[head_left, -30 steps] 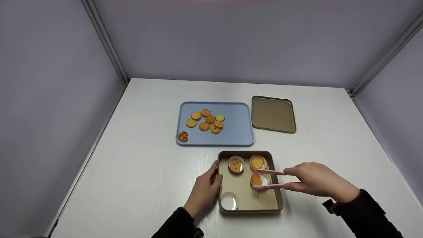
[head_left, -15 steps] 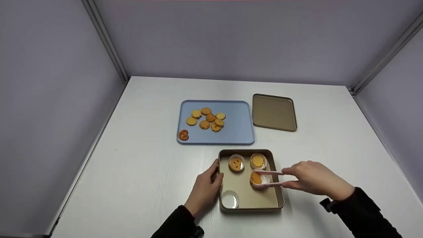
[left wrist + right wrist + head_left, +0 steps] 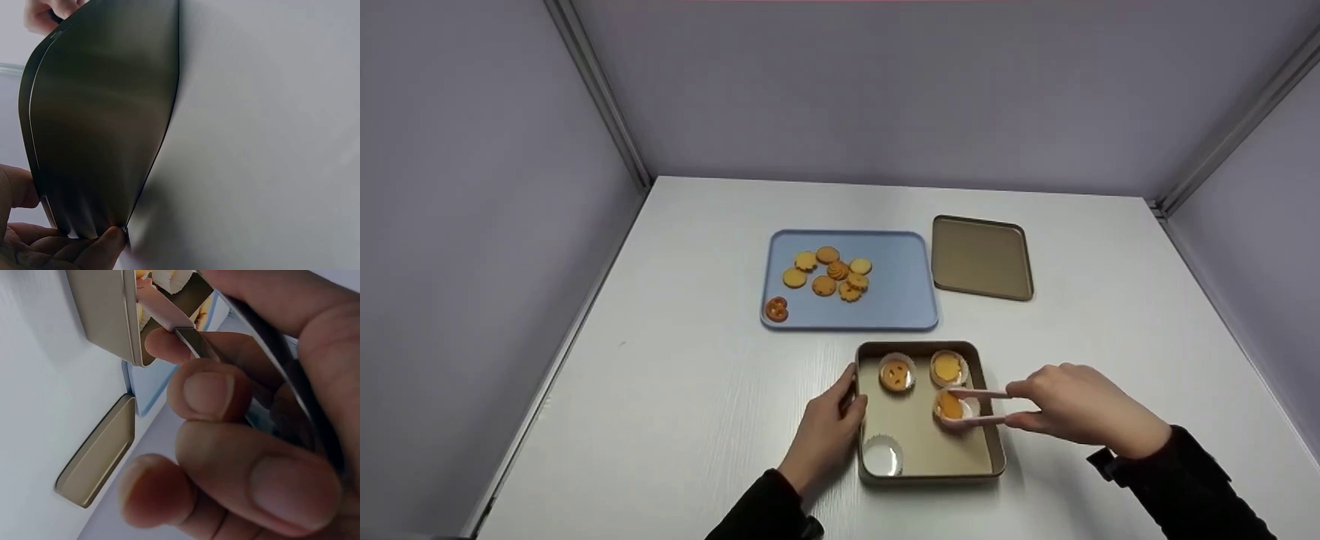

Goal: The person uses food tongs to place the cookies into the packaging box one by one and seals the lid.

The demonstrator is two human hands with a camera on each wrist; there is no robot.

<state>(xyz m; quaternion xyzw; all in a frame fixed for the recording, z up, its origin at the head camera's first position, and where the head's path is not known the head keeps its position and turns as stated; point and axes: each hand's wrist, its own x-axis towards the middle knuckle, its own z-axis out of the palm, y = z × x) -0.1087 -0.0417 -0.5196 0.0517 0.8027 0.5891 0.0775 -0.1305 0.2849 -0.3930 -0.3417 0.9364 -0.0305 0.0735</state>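
My left hand (image 3: 825,435) grips the left wall of a gold-brown baking tin (image 3: 919,446), thumb at the rim and fingers against the outside. In the right wrist view, metal tongs with pink tips (image 3: 163,309) are pinched in my right hand (image 3: 242,433). Seen from the head, the tong tips (image 3: 979,393) reach over the tin's right wall and straddle an orange-yellow cookie (image 3: 950,406). This cookie lies at the left side of a clear paper-like cup (image 3: 971,409). Two other cups hold a dotted cookie (image 3: 895,374) and a yellow cookie (image 3: 946,368).
An empty cup (image 3: 883,455) sits in the tin's near left corner. Beyond the tin is a blue tray (image 3: 900,281) bearing several cookies (image 3: 838,271) and a pretzel (image 3: 777,309). A shallow brown lid-like tray (image 3: 982,259) lies behind to the right.
The tong tips, the cookie between them and its cup have shifted slightly right within the tin. My left hand keeps its hold on the wall.
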